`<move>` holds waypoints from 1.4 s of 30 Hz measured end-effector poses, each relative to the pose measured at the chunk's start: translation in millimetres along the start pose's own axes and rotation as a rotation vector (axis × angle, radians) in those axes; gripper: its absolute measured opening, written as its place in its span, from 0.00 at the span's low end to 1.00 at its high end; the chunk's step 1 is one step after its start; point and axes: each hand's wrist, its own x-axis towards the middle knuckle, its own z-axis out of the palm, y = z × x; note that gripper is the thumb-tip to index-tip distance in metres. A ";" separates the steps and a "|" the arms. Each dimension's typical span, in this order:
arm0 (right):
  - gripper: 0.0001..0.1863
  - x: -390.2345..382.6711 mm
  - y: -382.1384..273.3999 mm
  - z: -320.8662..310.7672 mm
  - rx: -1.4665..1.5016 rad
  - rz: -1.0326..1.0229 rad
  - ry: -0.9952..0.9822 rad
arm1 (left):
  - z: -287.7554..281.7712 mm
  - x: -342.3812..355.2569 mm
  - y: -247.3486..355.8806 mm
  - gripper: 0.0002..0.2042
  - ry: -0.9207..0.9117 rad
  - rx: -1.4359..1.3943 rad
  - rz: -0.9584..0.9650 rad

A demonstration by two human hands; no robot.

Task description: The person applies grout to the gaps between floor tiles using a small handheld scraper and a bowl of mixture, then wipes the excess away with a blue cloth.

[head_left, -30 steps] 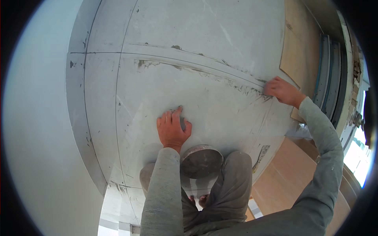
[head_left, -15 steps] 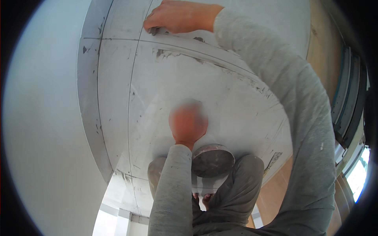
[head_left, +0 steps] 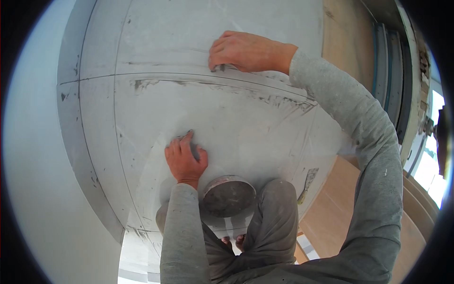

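My right hand bends over a joint line in the pale tiled floor. Its fingers are closed, and a small grey edge shows beneath them; what it is I cannot make out. Dark grey smears run along the joint nearer to me. My left hand rests on the tile, index finger stretched forward and thumb apart, with nothing visibly held. Close to its wrist stands a round tub with a dark grey inside, in front of my knees.
A smooth pale wall rises on the left beside a tile border strip. Brown boards lie at the right, and dark metal rails stand beyond them. A narrow tool or smeared strip lies right of my knee.
The view has shifted, so the floor and tub appear further left and the joint lower. My right hand is further right along the joint. My blurred left hand has come down onto the tile.
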 end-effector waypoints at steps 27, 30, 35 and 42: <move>0.18 73.3 -44.1 23.1 0.204 0.024 0.391 | -5.8 1.6 -1.4 0.23 -0.062 -0.035 -0.042; 0.19 171.6 -56.7 24.8 0.093 -0.054 0.212 | -4.5 3.7 1.0 0.23 -0.010 -0.051 -0.005; 0.19 215.1 -56.9 23.2 -0.021 -0.058 0.061 | -1.9 2.3 0.4 0.23 -0.024 -0.076 -0.027; 0.16 147.7 -46.7 19.0 -0.018 -0.089 -0.083 | -4.6 2.4 0.2 0.23 0.016 -0.058 -0.019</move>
